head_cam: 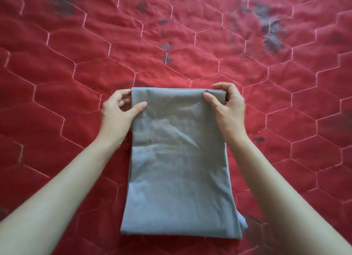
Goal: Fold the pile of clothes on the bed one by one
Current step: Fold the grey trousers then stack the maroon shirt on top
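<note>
A grey, smooth cotton-like garment folded into a long rectangle lies flat on the red quilted bedspread with pale hexagon stitching, its long axis running away from the person. Both hands hold its far edge: the left hand pinches the far-left corner with the thumb on top and the curled fingers tucked at the side, and the right hand pinches the far-right corner the same way. The next fold probably brings this far edge toward the near one, and several things could spoil it. If one hand travels faster or lifts higher than the other, the edge lands skewed and the rectangle turns into a wedge. The layers at the near-right corner already peek out slightly, so dragging rather than lifting could slide them further apart. The soft wrinkles across the middle may be trapped under the fold and set as creases. A pinch that catches only the top layer would leave the lower layers behind on the bed. No other clothes show in view.
</note>
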